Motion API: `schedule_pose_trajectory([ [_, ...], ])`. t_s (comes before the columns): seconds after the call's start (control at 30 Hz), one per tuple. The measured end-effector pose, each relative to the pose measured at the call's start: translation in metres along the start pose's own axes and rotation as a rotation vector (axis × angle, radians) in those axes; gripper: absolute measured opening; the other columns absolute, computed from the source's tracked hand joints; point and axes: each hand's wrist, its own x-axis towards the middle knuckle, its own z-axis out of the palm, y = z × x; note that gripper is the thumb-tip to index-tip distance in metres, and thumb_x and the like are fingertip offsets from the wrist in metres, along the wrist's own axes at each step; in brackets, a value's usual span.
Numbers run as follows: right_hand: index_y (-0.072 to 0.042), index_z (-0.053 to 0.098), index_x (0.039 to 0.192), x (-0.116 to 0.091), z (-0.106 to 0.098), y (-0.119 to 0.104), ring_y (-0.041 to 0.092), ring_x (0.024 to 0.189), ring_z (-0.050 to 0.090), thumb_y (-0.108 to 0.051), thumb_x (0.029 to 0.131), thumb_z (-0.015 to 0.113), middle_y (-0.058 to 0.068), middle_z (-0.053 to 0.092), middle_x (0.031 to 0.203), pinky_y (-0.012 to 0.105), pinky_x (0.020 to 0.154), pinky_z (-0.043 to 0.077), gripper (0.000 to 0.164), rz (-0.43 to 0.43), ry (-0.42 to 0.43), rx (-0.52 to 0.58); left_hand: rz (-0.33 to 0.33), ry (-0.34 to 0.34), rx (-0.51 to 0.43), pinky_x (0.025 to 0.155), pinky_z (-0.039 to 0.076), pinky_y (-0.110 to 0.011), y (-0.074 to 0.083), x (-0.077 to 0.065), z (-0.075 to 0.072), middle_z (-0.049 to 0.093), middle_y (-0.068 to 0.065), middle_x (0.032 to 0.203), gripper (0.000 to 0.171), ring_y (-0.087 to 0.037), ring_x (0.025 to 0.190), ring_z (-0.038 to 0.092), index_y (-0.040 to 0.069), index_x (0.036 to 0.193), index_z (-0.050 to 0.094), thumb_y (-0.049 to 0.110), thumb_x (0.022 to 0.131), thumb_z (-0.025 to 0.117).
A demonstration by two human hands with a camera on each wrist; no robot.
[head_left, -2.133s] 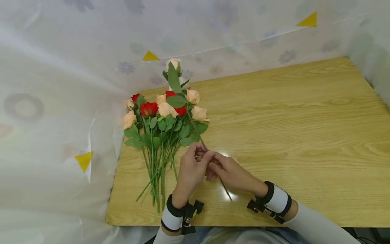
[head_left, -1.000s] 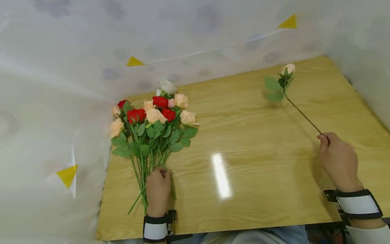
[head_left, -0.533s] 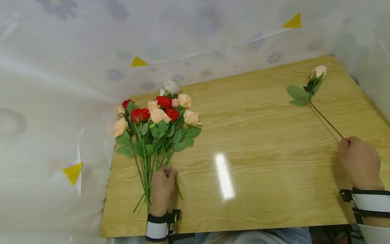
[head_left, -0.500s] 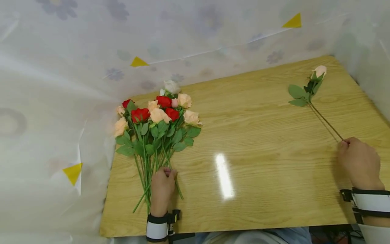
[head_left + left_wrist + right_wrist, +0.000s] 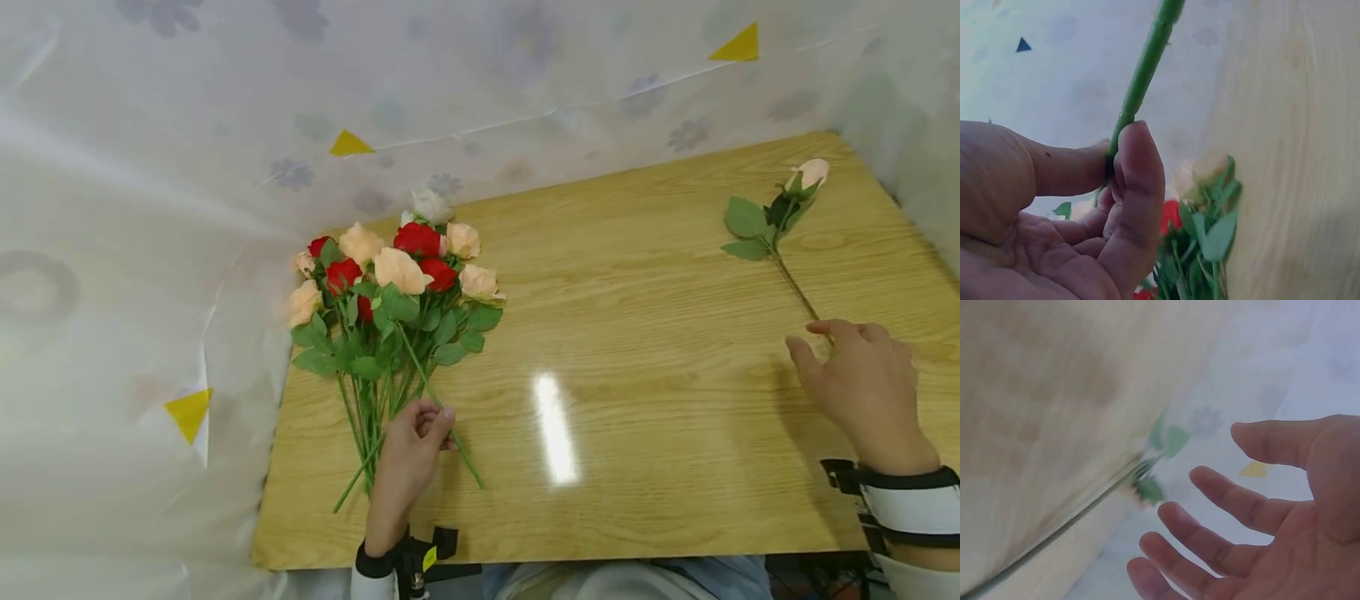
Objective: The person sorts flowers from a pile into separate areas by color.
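My left hand (image 5: 411,454) pinches a green rose stem (image 5: 1147,69) between thumb and forefinger. In the head view that stem runs up into the pile, toward a peach rose (image 5: 400,271) at its front. Red, peach and white roses with green leaves (image 5: 450,325) lie bunched at the table's left. On the right, my right hand (image 5: 862,383) has its fingers spread and holds nothing. Just beyond it a single pale pink rose (image 5: 810,175) lies on the table, its stem (image 5: 1066,528) partly behind the hand in the head view but visible apart from the fingers in the right wrist view.
The wooden table (image 5: 637,292) stretches between the two hands, with a bright light reflection (image 5: 555,429). Patterned pale sheeting (image 5: 540,83) with yellow triangles hangs along the back and left edges.
Both hands first held the pale rose; the right carried it to the table's right and has let go. My left hand went to the pile and now raises a stem slightly, moving some blooms.
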Motion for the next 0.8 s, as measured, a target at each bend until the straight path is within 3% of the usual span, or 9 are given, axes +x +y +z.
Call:
schedule_pose_trajectory([
  [0.1, 0.015, 0.058, 0.117, 0.001, 0.001, -0.021, 0.057, 0.094, 0.046, -0.023, 0.099, 0.057, 0.044, 0.052, 0.109, 0.067, 0.080, 0.035, 0.042, -0.139, 0.003, 0.094, 0.085, -0.041, -0.058, 0.075, 0.056, -0.040, 0.007, -0.002, 0.005, 0.059, -0.017, 0.095, 0.022, -0.022, 0.077, 0.063, -0.004, 0.111, 0.053, 0.014, 0.099, 0.058],
  [0.23, 0.008, 0.062, 0.119, -0.002, 0.004, -0.048, 0.049, 0.090, 0.053, -0.027, 0.101, 0.054, 0.035, 0.058, 0.112, 0.059, 0.070, 0.040, 0.040, -0.248, -0.079, 0.233, 0.185, -0.097, -0.120, 0.074, 0.057, -0.037, 0.011, -0.002, 0.012, 0.059, -0.017, 0.096, 0.019, -0.022, 0.081, 0.063, -0.003, 0.112, 0.055, 0.010, 0.099, 0.057],
  [0.37, 0.001, 0.065, 0.117, -0.009, 0.013, -0.076, 0.040, 0.095, 0.060, -0.029, 0.102, 0.052, 0.022, 0.065, 0.109, 0.056, 0.076, 0.046, 0.036, -0.336, -0.157, 0.321, 0.218, -0.167, -0.134, 0.076, 0.057, -0.037, 0.013, 0.000, 0.023, 0.061, -0.018, 0.099, 0.021, -0.026, 0.086, 0.064, -0.003, 0.116, 0.057, 0.010, 0.099, 0.056],
  [0.5, -0.008, 0.067, 0.118, -0.020, 0.027, -0.107, 0.026, 0.089, 0.065, -0.028, 0.102, 0.053, 0.008, 0.070, 0.103, 0.042, 0.072, 0.052, 0.029, -0.443, -0.273, 0.428, 0.238, -0.274, -0.135, 0.078, 0.056, -0.041, 0.015, 0.003, 0.040, 0.061, -0.024, 0.103, 0.022, -0.033, 0.090, 0.064, -0.004, 0.116, 0.056, 0.010, 0.100, 0.055],
  [0.67, -0.018, 0.065, 0.125, -0.037, 0.040, -0.142, 0.013, 0.089, 0.066, -0.027, 0.102, 0.054, 0.000, 0.069, 0.108, 0.030, 0.071, 0.053, 0.027, -0.510, -0.466, 0.624, 0.294, -0.353, 0.004, 0.072, 0.057, -0.037, 0.018, 0.004, 0.070, 0.063, -0.015, 0.096, 0.014, -0.028, 0.081, 0.065, 0.005, 0.109, 0.060, 0.015, 0.098, 0.058],
  [0.8, -0.019, 0.067, 0.122, -0.046, 0.044, -0.161, 0.012, 0.083, 0.067, -0.026, 0.100, 0.057, -0.002, 0.069, 0.106, 0.029, 0.068, 0.053, 0.025, -0.502, -0.506, 0.719, 0.424, -0.392, 0.181, 0.069, 0.055, -0.024, 0.022, 0.002, 0.091, 0.066, -0.006, 0.090, 0.013, -0.011, 0.076, 0.065, 0.006, 0.107, 0.062, 0.015, 0.098, 0.059],
])
